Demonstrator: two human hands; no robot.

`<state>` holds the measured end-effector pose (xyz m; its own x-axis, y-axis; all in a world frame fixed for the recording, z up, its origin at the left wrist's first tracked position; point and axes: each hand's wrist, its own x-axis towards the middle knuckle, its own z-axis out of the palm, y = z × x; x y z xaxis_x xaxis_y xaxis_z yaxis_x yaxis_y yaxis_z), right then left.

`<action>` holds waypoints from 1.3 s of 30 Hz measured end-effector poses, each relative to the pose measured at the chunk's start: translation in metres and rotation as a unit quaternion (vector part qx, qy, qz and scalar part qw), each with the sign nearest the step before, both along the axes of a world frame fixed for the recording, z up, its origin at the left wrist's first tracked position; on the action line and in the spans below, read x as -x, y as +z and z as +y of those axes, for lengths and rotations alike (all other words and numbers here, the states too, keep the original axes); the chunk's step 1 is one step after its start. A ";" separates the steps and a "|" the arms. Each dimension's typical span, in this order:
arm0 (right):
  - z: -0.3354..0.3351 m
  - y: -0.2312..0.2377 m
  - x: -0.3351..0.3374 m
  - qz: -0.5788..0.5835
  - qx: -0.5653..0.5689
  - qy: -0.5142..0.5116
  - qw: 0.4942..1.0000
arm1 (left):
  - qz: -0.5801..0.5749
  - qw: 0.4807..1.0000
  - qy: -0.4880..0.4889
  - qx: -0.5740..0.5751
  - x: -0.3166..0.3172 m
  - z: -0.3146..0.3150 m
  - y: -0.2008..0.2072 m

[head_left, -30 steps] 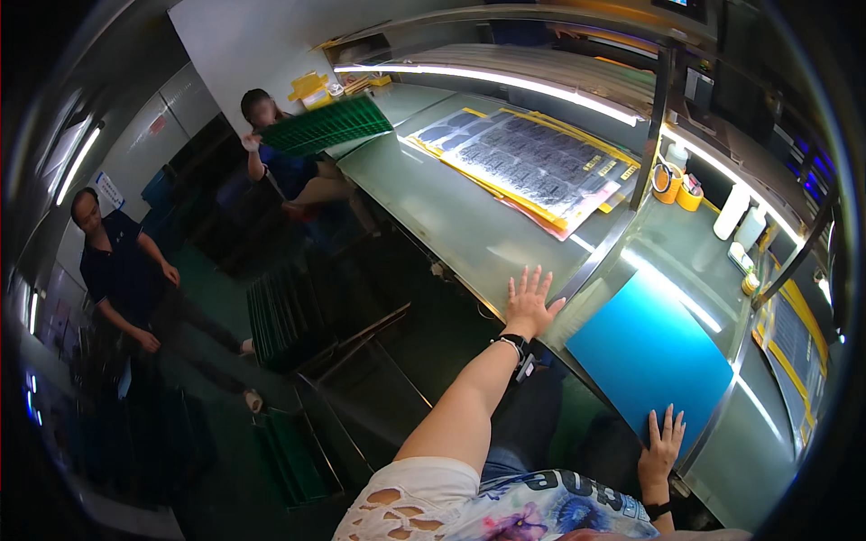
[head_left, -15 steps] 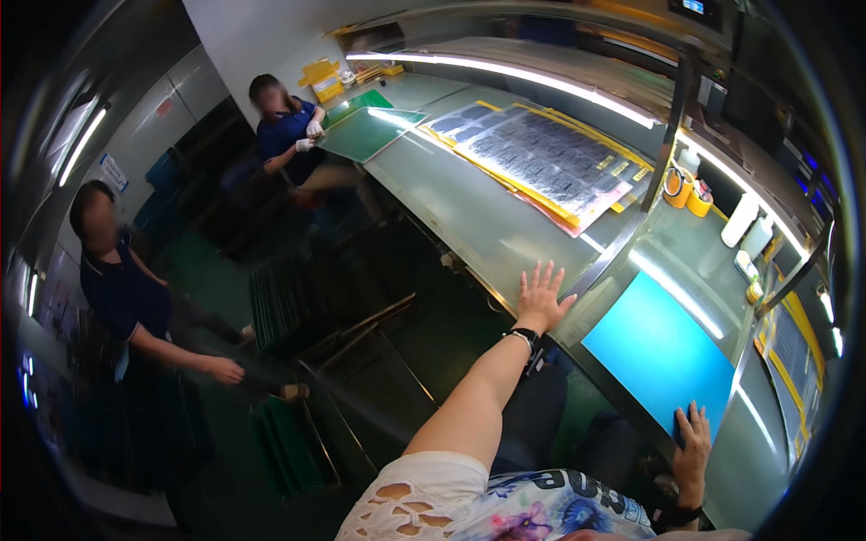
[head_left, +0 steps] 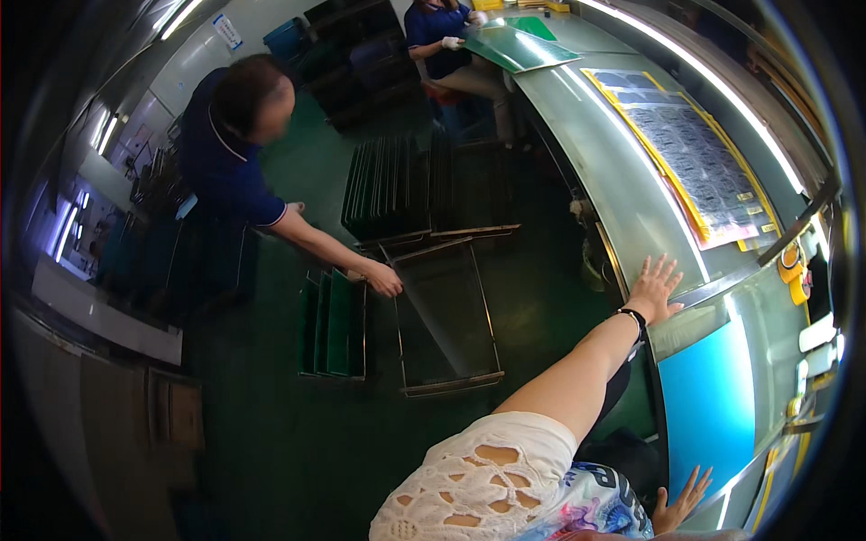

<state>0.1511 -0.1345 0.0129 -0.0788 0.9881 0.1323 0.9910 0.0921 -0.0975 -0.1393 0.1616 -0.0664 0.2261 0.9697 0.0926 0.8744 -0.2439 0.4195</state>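
Note:
A bright blue flat sheet lies on the glass-topped bench to my right. At the sheet's near end rests my right hand, its fingers spread over the edge with nothing gripped. My left hand is stretched out flat on the bench beyond the sheet, fingers apart, beside a metal bar. Past the bar lies a dark patterned film with yellow tape borders.
On the left a co-worker leans over a metal rack; green boards stand in a small rack and a larger stack. Another person at the far bench end handles a green panel. Yellow tape rolls stand right.
My view has swung left. The nearer co-worker has come closer, bending with an arm out toward the racks. My hands stay on the bench, the right still at the blue sheet's edge.

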 end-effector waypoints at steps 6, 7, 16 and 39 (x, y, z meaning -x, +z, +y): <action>-0.007 -0.076 -0.058 -0.025 0.000 -0.025 0.999 | -0.003 1.000 -0.002 -0.006 -0.005 0.001 -0.004; -0.009 -0.080 -0.060 -0.025 0.002 -0.026 0.999 | -0.004 1.000 -0.002 -0.008 -0.006 0.001 -0.004; -0.016 -0.093 -0.060 -0.022 -0.023 -0.063 0.998 | 0.015 1.000 0.000 -0.004 -0.006 0.004 -0.004; -0.019 -0.096 -0.056 -0.039 -0.069 -0.114 0.990 | -0.009 0.999 0.012 -0.037 -0.006 0.004 -0.007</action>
